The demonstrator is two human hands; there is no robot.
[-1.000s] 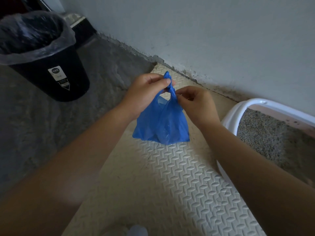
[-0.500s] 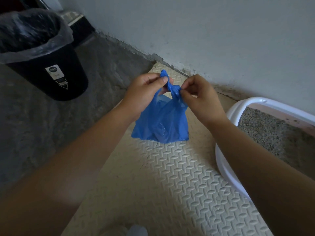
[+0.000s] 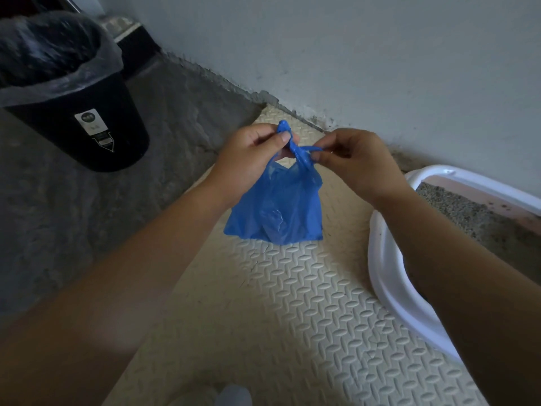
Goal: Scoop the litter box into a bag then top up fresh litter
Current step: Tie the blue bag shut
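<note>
Just left of the litter box (image 3: 389, 276), a blue bag (image 3: 275, 209) hangs above the mat (image 3: 292, 303), left hand (image 3: 251, 153) pinching one twisted handle upright, right hand (image 3: 357, 162) pinching the other sideways, apparently knotting it shut so the scoopings stay in.

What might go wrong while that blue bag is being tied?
The blue bag hangs from twisted handles pinched by the left hand and right hand; a slip might drop it onto the foam mat. Pulling hard could tear the plastic. The right forearm, above the litter box, may bump its rim.
</note>
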